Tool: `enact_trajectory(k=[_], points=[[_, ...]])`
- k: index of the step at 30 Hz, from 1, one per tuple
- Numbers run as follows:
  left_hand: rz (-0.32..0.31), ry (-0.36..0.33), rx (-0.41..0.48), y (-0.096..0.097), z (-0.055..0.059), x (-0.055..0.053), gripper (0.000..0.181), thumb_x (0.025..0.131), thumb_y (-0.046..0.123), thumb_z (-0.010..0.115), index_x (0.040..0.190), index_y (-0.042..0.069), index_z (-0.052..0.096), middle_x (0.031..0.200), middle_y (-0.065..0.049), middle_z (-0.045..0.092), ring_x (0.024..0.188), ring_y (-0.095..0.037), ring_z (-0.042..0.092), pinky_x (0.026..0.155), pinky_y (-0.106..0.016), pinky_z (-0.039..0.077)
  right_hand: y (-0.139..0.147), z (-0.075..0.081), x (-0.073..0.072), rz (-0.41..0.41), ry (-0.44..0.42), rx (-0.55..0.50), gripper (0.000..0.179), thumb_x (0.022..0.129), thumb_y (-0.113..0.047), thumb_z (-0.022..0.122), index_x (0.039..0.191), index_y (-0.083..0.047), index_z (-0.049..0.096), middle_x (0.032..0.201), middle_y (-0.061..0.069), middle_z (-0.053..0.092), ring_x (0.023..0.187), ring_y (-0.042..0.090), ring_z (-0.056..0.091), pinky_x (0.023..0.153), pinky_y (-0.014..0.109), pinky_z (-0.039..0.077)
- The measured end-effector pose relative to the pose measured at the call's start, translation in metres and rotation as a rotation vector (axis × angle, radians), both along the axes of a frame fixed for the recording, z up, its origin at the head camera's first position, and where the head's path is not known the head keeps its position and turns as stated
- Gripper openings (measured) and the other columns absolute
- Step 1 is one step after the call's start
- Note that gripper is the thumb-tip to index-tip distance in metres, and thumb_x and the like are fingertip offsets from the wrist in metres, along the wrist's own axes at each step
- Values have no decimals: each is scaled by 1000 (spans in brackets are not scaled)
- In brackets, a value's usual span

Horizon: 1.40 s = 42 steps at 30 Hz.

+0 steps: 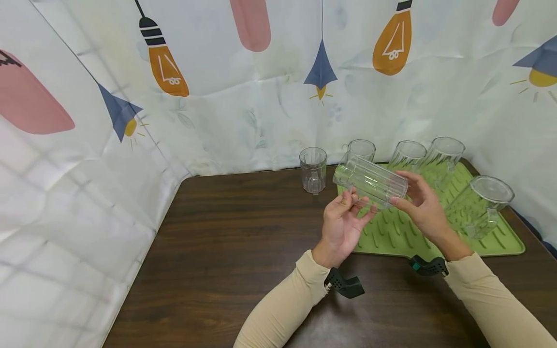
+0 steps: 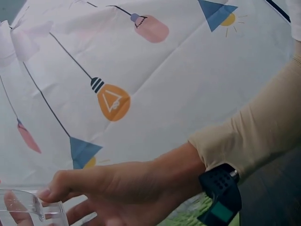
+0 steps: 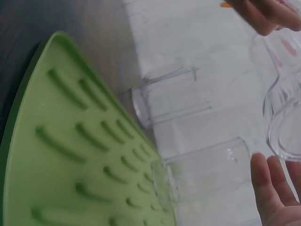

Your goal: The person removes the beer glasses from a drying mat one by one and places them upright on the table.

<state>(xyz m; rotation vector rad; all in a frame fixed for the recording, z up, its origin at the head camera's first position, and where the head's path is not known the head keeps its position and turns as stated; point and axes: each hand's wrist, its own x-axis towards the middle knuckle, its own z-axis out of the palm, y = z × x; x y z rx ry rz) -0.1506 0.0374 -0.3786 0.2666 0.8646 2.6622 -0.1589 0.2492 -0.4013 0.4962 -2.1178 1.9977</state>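
Observation:
A clear glass mug (image 1: 372,181) lies sideways in the air over a green drying mat (image 1: 391,237), held between both hands. My left hand (image 1: 344,224) grips it low on its left half, thumb and fingertips against the glass. Around its right end curl the thumb and fingers of my right hand (image 1: 419,205). The left wrist view shows the left hand (image 2: 117,188) with its thumb on the glass (image 2: 28,207). In the right wrist view, the right hand's fingers (image 3: 263,183) are at the thick glass end, and the left hand (image 3: 268,14) shows above.
Several clear glasses stand on the mat, including a large handled mug (image 1: 480,208) at the right and a tall glass (image 1: 444,154) at the back. Left of the mat, another glass mug (image 1: 313,169) stands on the dark wooden table (image 1: 235,241). A patterned curtain (image 1: 243,116) hangs behind.

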Motion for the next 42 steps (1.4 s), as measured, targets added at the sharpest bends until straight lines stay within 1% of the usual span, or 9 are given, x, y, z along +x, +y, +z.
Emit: enact_trajectory(k=[6, 18, 27, 29, 31, 33, 34, 38, 42], points=[[-4, 57, -8, -2, 1, 1, 24, 112, 24, 40, 101, 20, 60, 88, 14, 59, 91, 0, 68, 96, -34, 56, 9, 11, 1, 21, 43, 70, 62, 101, 8, 55, 158, -7, 35, 146, -11, 49, 127, -2, 53, 96, 9, 50], [0, 160, -43, -11, 3, -1, 31, 111, 16, 43, 88, 22, 64, 102, 10, 59, 92, -2, 70, 95, -33, 58, 30, 36, 5, -30, 121, 279, 68, 107, -7, 53, 166, -19, 21, 168, -6, 33, 144, -8, 39, 108, 6, 39], [10, 178, -131, -20, 5, -5, 20, 111, 14, 46, 102, 18, 63, 86, 12, 72, 89, -4, 71, 95, -31, 60, 55, 57, 13, -94, 163, 490, 68, 109, -25, 53, 167, -21, 18, 172, -2, 23, 151, -8, 27, 109, -3, 28], [13, 175, -159, -22, 6, -6, 19, 110, 13, 47, 102, 18, 63, 86, 11, 72, 90, -3, 71, 93, -31, 60, 62, 60, 15, -123, 121, 548, 68, 110, -31, 52, 167, -28, 16, 174, -2, 17, 160, 12, 25, 124, 14, 30], [18, 176, -190, -25, 7, -8, 21, 110, 11, 45, 101, 17, 63, 88, 10, 70, 89, -3, 71, 92, -30, 60, 70, 62, 16, -150, 89, 605, 69, 109, -36, 53, 166, -33, 14, 176, 0, 12, 160, 35, 23, 132, 42, 27], [25, 178, -218, -28, 8, -10, 22, 110, 10, 45, 100, 17, 63, 90, 9, 67, 89, -4, 71, 91, -29, 60, 77, 64, 17, -173, 74, 669, 72, 108, -41, 53, 166, -37, 12, 177, 0, 8, 156, 54, 16, 127, 70, 15], [30, 181, -233, -29, 10, -11, 22, 110, 9, 45, 100, 17, 62, 91, 9, 66, 89, -4, 70, 91, -29, 60, 80, 65, 17, -187, 72, 702, 73, 107, -43, 54, 166, -39, 11, 177, -1, 7, 157, 54, 12, 122, 79, 8], [52, 193, -273, -36, 14, -17, 22, 109, 7, 45, 100, 17, 62, 87, 9, 67, 89, -5, 70, 91, -29, 60, 91, 66, 17, -221, 137, 814, 81, 105, -42, 58, 167, -32, 8, 177, 4, 4, 165, 35, -1, 125, 76, -5], [53, 218, -309, -42, 16, -20, 22, 109, 6, 45, 102, 16, 62, 85, 10, 69, 88, -5, 70, 92, -29, 60, 102, 67, 22, -267, 158, 905, 89, 102, -41, 63, 168, -25, 5, 177, 7, 1, 165, 29, -4, 126, 73, -3]])
